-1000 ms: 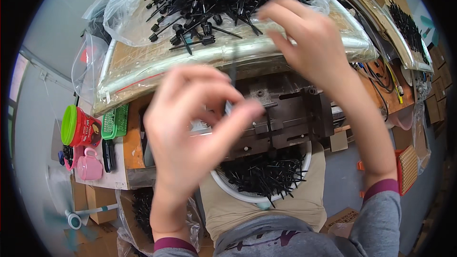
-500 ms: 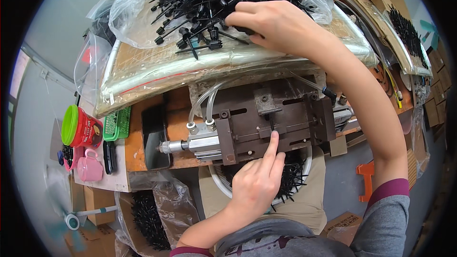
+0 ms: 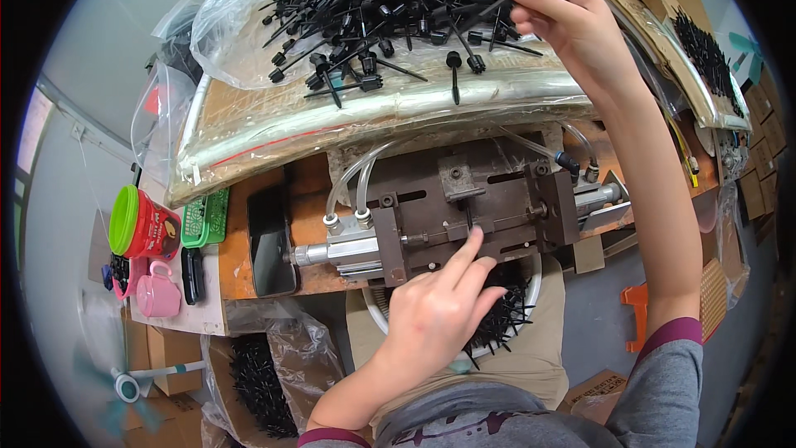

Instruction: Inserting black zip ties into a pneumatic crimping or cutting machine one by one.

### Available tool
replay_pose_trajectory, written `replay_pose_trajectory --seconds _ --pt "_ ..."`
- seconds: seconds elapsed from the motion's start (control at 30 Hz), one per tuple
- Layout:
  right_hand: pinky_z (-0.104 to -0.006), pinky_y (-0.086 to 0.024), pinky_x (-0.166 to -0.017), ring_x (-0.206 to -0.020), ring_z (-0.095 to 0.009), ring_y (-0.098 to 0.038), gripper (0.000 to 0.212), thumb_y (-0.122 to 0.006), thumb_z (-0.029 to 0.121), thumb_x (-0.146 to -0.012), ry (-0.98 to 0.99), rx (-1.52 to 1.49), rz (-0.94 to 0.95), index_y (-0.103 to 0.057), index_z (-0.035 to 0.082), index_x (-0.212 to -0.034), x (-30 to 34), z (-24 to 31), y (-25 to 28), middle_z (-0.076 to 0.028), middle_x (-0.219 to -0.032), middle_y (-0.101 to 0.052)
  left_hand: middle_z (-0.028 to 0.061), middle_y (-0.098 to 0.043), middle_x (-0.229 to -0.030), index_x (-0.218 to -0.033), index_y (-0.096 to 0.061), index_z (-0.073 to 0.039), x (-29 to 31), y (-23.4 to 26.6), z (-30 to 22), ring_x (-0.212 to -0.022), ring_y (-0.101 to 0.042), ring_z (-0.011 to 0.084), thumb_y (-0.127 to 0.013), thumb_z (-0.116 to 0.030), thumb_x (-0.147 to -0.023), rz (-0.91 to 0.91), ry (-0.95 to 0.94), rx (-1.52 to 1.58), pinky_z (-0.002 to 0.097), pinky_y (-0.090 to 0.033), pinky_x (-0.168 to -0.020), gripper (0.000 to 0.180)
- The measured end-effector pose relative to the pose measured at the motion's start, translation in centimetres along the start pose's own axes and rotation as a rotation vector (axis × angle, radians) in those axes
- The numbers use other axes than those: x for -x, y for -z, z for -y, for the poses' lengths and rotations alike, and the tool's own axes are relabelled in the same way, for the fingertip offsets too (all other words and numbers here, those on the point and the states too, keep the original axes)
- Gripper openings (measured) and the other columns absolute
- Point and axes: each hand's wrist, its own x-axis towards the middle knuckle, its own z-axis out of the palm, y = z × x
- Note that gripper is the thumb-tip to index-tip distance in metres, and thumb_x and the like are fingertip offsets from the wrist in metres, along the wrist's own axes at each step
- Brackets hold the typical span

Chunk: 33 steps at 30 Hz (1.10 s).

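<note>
My left hand [image 3: 438,309] has its index finger stretched out, the tip on a small dark block [image 3: 469,231] in the middle of a brown metal fixture [image 3: 506,191]. A thin black stem stands at that block, partly hidden by the finger. Its thumb is spread, and nothing shows in the palm. Raised at the right edge of the pile, my right hand [image 3: 572,29] is closed on a black plastic part with a thin stem [image 3: 496,7]; the fingers partly cover it. Beside that hand lies a heap of similar black parts [image 3: 356,12] on clear plastic sheeting.
Air cylinders [image 3: 356,257] with clear hoses flank the fixture. Below it, a white-rimmed tub [image 3: 535,307] of black parts sits between my legs. At left are a phone-like black slab [image 3: 272,241], a green basket [image 3: 205,216], a red tub [image 3: 157,224] and a pink cup [image 3: 157,292].
My right hand has moved up and right from the heap's front edge. Several parts there now lie uncovered. My left thumb has spread outward while the index finger stays at the block.
</note>
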Motion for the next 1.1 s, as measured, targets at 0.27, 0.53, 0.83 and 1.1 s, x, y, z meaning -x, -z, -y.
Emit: replay_pose_trajectory --seconds 0.27,0.53,0.83,1.1 --pt "-0.0204 -0.054 -0.048 -0.059 -0.008 -0.065 0.020 -0.068 0.007 -0.094 -0.426 -0.562 0.259 -0.061 0.000 -0.112 10.8 3.0 -1.5 -0.013 -0.094 -0.071 0.0218 -0.054 -0.142 -0.145 -0.046 0.006 -3.0 4.9 0.3 -0.122 -0.061 0.0274 -0.074 0.006 -0.082 -0.366 0.246 0.819 0.0385 -0.057 -0.094 0.069" --pt "-0.0173 -0.048 -0.043 -0.053 -0.006 -0.060 0.021 -0.063 0.006 -0.096 -0.445 -0.699 0.080 -0.057 -0.002 -0.115 14.6 1.4 0.6 -0.015 -0.095 -0.070 0.0138 -0.070 -0.095 -0.099 -0.077 -0.001 1.1 5.1 -0.3 -0.081 -0.068 0.0136 -0.095 -0.003 -0.056 -0.130 0.156 0.541 0.0234 -0.058 -0.068 0.046" --pt "-0.0172 -0.046 -0.043 -0.053 -0.007 -0.058 0.020 -0.060 0.005 -0.097 -0.497 -0.707 0.038 -0.054 -0.002 -0.114 16.9 1.1 0.7 -0.014 -0.094 -0.068 0.0138 -0.069 -0.125 -0.098 -0.073 -0.003 1.6 -1.4 0.2 -0.066 -0.067 0.0180 -0.083 -0.007 -0.072 -0.064 -0.051 -0.214 0.0251 -0.053 -0.062 0.028" --pt "-0.0198 -0.045 -0.041 -0.049 -0.009 -0.057 0.019 -0.062 0.003 -0.094 -0.549 -0.802 0.091 -0.054 -0.002 -0.111 18.2 1.7 -0.5 -0.017 -0.091 -0.069 0.0112 -0.071 -0.123 -0.099 -0.073 -0.003 0.4 -1.1 0.1 -0.063 -0.066 0.0156 -0.084 -0.008 -0.071 -0.034 -0.001 -0.188 0.0248 -0.052 -0.059 0.031"
